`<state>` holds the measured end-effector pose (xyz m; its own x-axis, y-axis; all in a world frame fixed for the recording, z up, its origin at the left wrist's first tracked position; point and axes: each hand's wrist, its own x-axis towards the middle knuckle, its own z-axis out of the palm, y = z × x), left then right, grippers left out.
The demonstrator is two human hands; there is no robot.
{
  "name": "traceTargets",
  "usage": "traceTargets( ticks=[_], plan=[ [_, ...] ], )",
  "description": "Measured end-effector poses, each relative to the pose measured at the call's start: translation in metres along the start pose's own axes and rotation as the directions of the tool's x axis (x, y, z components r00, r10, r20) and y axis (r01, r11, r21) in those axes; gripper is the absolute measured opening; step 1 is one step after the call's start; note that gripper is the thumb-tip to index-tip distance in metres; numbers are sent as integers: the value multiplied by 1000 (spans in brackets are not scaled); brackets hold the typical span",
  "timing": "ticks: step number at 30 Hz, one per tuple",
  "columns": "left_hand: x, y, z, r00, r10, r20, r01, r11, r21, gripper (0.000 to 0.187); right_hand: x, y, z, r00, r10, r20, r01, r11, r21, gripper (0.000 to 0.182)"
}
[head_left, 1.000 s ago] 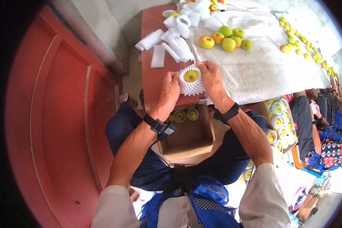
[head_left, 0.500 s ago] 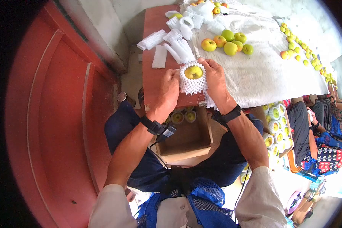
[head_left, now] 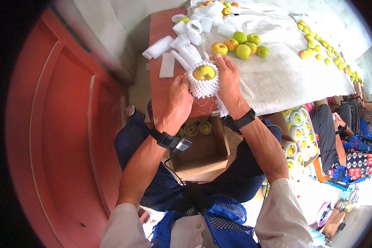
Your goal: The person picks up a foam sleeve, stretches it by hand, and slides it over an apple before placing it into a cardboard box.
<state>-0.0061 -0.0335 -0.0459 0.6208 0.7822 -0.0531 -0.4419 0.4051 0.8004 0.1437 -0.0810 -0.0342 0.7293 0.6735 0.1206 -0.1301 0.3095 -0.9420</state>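
Observation:
Between my two hands is a yellow-green apple (head_left: 204, 73) in a white foam net (head_left: 204, 88), its top showing through the net's opening. My left hand (head_left: 180, 97) grips the net's left side, fingers closed. On the right side, my right hand (head_left: 228, 78) holds the net with thumb and fingers. Several loose foam nets (head_left: 189, 55) lie just beyond on the red tabletop (head_left: 161, 89). A group of loose apples (head_left: 243, 51) rests on the white cloth (head_left: 268, 84) past my right hand.
An open cardboard box (head_left: 200, 159) with several netted apples (head_left: 191, 129) stands below the table edge. Another box of netted apples (head_left: 296, 133) is at the right. Further right sits a person (head_left: 351, 155). More apples (head_left: 318, 47) line the cloth's far side. A red door (head_left: 66, 136) is at the left.
The view has shifted slightly, so the table and boxes appear a little further left. Both hands still hold the netted apple, which looks slightly more tilted.

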Motion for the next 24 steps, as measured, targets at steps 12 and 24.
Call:
traceTargets(
  ticks=[12,24],
  plan=[
    [-5,26,15,973,-96,209,81,994,80,46,5,-16,-4,992,115,52,-117,992,37,29],
    [-6,35,5,976,-150,158,76,914,399,64,2,-22,-8,985,118,123,-114,993,-36,29]
  ],
)
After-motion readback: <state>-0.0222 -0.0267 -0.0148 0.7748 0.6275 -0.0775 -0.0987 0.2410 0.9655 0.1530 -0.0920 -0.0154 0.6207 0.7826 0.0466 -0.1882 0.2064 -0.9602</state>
